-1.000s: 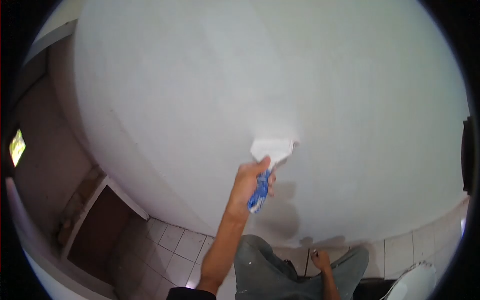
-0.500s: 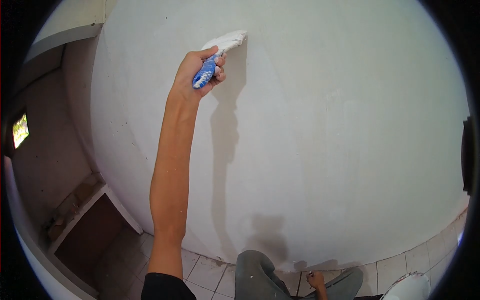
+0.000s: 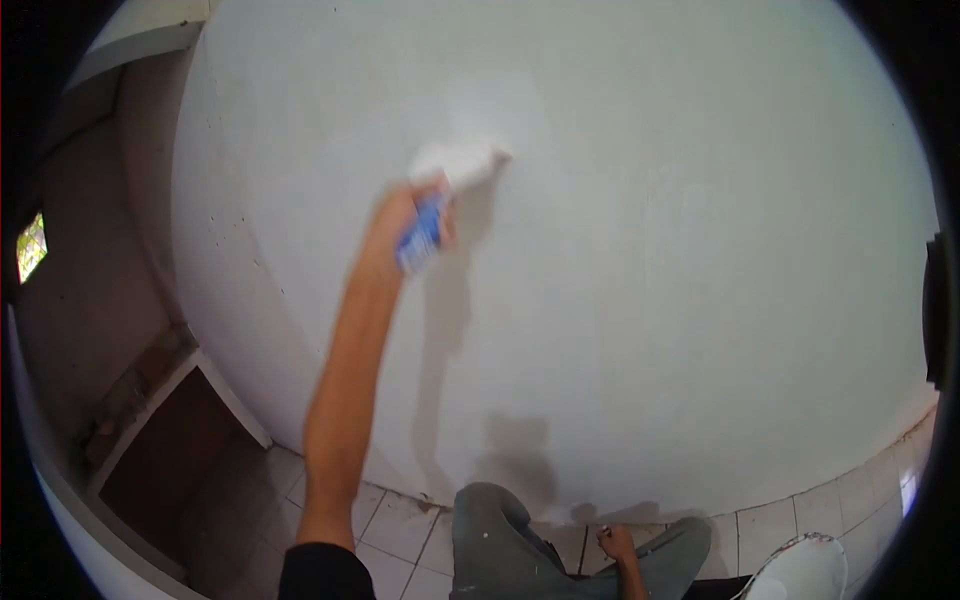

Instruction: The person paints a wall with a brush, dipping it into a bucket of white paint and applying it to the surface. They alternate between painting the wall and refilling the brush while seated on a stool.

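My left hand (image 3: 425, 215) is raised against the pale wall (image 3: 650, 300), fingers wrapped around a paintbrush. Blue shows on the handle of this paintbrush (image 3: 420, 235), and its head is coated in white. The brush tip meets or nearly meets the wall; motion blurs both brush and hand. Low in the view, my right hand (image 3: 617, 543) is closed near my bent knee. A small dark bit shows at its fingers, too small to name.
A white bucket (image 3: 800, 572) with a stained rim stands at the lower right. Floor tiles (image 3: 395, 525) run along the wall's foot. On the left are a low white-edged ledge (image 3: 150, 410) and a small bright window (image 3: 32, 248).
My left hand has swept the paintbrush downward along the wall and slightly right. The view has shifted a little; my right hand stays closed by my knee.
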A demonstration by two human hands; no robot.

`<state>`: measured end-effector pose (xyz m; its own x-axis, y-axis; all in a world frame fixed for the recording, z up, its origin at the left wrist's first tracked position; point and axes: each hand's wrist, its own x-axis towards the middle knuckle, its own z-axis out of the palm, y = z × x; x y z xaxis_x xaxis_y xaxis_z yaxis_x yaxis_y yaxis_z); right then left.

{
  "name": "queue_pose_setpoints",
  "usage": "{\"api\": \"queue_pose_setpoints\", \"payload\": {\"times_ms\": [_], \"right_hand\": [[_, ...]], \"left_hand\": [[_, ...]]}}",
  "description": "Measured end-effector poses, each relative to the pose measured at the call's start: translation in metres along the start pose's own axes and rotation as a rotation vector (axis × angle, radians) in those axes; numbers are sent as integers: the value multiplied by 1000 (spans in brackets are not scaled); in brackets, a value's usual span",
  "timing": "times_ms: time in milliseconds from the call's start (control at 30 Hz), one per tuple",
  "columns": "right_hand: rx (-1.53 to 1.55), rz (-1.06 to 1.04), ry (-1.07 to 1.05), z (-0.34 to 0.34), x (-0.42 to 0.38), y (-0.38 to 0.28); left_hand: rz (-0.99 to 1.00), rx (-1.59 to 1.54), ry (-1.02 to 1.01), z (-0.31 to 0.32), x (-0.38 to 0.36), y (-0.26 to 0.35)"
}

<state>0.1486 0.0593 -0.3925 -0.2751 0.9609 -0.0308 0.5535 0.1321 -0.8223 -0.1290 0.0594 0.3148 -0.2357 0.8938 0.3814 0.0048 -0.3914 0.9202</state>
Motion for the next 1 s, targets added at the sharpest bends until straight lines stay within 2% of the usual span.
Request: {"api": "queue_pose_setpoints", "payload": {"times_ms": [33, 133, 233, 300, 367, 400, 433, 467, 500, 600, 700, 800, 867, 900, 1000], "right_hand": [[-15, 4, 7, 4, 2, 10], [83, 9, 23, -5, -2, -3], [4, 64, -49, -11, -4, -8], [42, 81, 6, -12, -7, -11], [60, 92, 13, -12, -8, -12], [64, 95, -2, -13, -7, -12], [70, 97, -14, -12, -6, -15], [82, 100, -18, -9, -6, -19], [87, 105, -22, -10, -8, -20], [26, 99, -75, -12, -4, -14], [-26, 19, -77, -9, -6, -4], [-32, 1, -54, -11, -9, -17], [-17, 40, -60, -15, -12, -24], [-2, 68, -74, -14, -12, -22], [-21, 40, -46, 0, -5, -1]], "left_hand": [[64, -38, -76, -5, 19, 26], [169, -5, -83, 8, 39, 74], [142, -51, -123, 6, 44, 66], [43, -106, -100, -3, 43, 16], [-6, -129, -50, -18, 27, -65], [-113, -174, -33, -29, 15, -108], [-147, -181, 58, -25, -12, -149], [-259, -240, 95, -23, -38, -187], [-354, -170, 149, -21, -64, -222], [-596, -203, 75, -23, -125, -274], [-644, -283, 62, -28, -134, -289], [-506, -149, 69, -26, -93, -229], [-446, -238, -11, -28, -51, -172], [-395, -327, 27, -16, -43, -134], [-102, -187, -54, -10, -14, -62]]}}
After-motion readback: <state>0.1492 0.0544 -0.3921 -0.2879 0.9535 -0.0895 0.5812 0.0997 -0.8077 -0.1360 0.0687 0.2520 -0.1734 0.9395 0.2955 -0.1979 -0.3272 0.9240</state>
